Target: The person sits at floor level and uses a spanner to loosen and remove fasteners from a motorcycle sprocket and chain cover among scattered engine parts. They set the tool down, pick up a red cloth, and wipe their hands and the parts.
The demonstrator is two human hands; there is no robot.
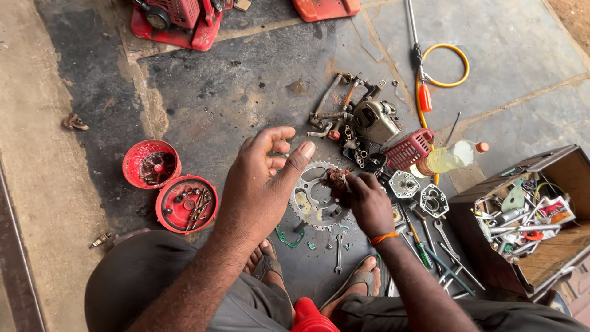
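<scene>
- Oil-stained concrete floor [233, 92], parts spread across its middle.
- Left hand [261, 184] lifted, fingers spread wide, holding nothing.
- Round toothed steel sprocket [313, 200] flat mid-floor, just beside both hands.
- Right hand [367, 200] pinches a small rusty brown part [335, 180] over the sprocket's rim: cleaning or inspection, I'd judge; the next move wants the free hand steadying it.

Oil-stained concrete floor [233, 98]. Lying directly on it: two red bowls [152, 163] toward the left edge, a toothed sprocket [314, 198] at centre, a small engine part [375, 120] beyond it, wrenches [452, 249] and an open wooden toolbox [534, 215] at the right edge.
</scene>
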